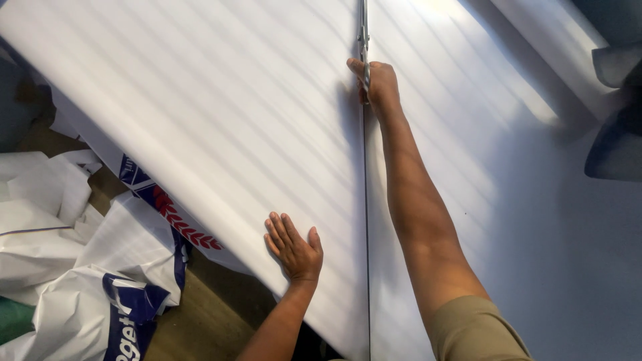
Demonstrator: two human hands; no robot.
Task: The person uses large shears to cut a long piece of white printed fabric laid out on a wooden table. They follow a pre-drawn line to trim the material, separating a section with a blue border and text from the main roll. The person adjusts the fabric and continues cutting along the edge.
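Note:
A large white sheet of ribbed material covers most of the view. A straight cut line runs down it from the top middle to the bottom edge. My right hand, at the end of an outstretched arm, is closed on a pair of metal scissors whose blades point away along the cut. My left hand lies flat with fingers spread on the sheet's left part, near its lower edge.
Crumpled white sheets with blue and red print lie at the lower left on a wooden floor. A dark object sits at the right edge.

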